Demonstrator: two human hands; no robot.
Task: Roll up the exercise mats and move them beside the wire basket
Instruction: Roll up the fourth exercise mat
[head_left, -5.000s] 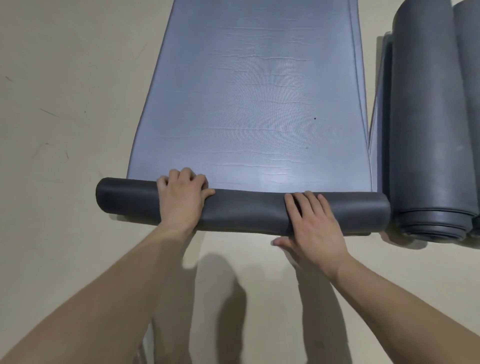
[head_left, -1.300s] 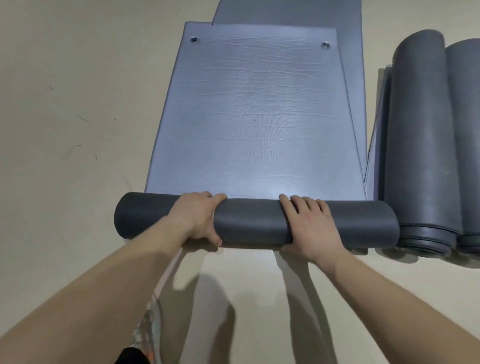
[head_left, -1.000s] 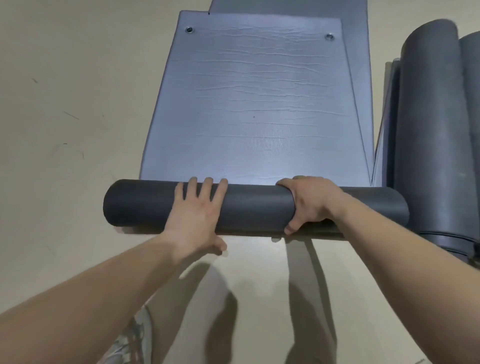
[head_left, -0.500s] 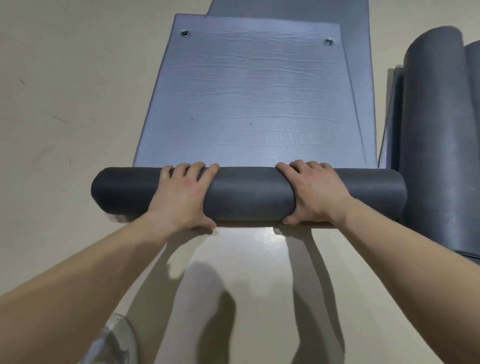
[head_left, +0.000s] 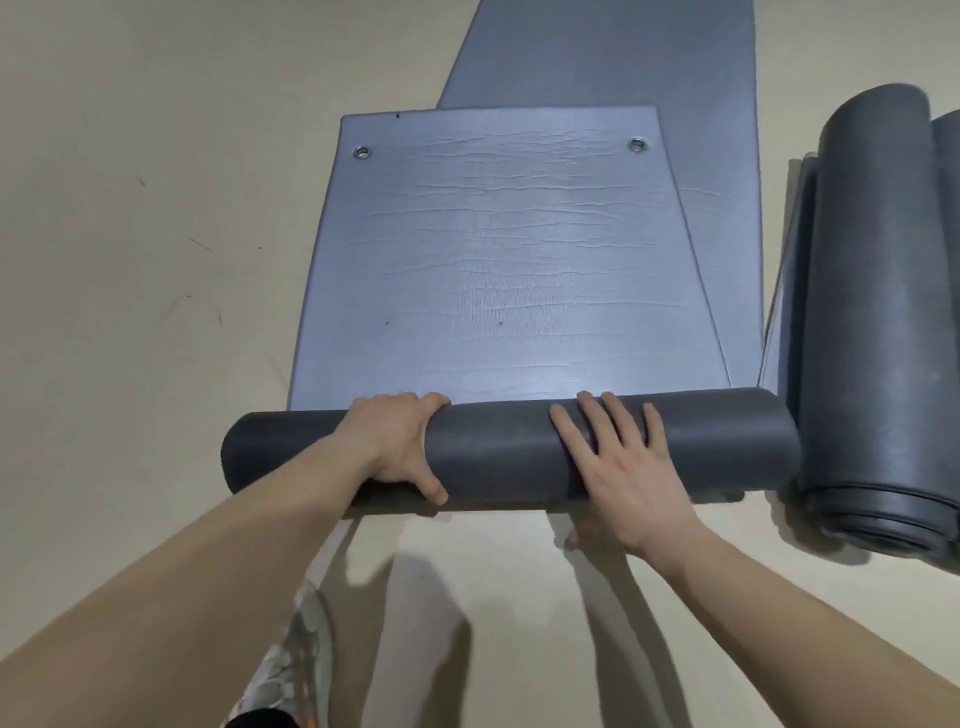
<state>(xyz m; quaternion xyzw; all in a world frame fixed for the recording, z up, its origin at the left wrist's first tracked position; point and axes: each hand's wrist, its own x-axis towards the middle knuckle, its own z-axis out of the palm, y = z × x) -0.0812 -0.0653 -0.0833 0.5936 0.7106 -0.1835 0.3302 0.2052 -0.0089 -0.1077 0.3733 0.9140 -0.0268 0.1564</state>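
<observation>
- Underfoot, a pale beige smooth floor (head_left: 130, 312) is filling nearly the whole head view, and a few thin dark scuff marks (head_left: 202, 244) are showing on it at the left.
- A blue-grey rectangular foam exercise mat (head_left: 498, 249) is lying flat on that floor, its creased top face catching the light. One small metal eyelet (head_left: 361, 152) is sitting near its far left corner and a second eyelet (head_left: 637, 144) near its far right corner.
- The mat's near end is lying wound into a thick dark grey foam roll (head_left: 498, 452), which is resting crosswise on the floor.
- The left hand (head_left: 395, 441) is gripping the roll left of centre, fingers curling over the top and thumb hooking under the near side.
- The right hand (head_left: 623, 467) is pressing flat on the roll right of centre, fingers straight and slightly spread.
- A second flat blue-grey mat (head_left: 597, 52) is lying beneath the first, running farther away and sticking out along its right edge.
- At the right, two fully rolled dark grey mats (head_left: 878, 312) are lying side by side lengthwise, just beside the roll's right end; whether they are touching it is not clear.
- A patterned shoe (head_left: 306, 654) is showing at the bottom edge, and soft arm shadows (head_left: 431, 623) are falling on the floor between the forearms.
</observation>
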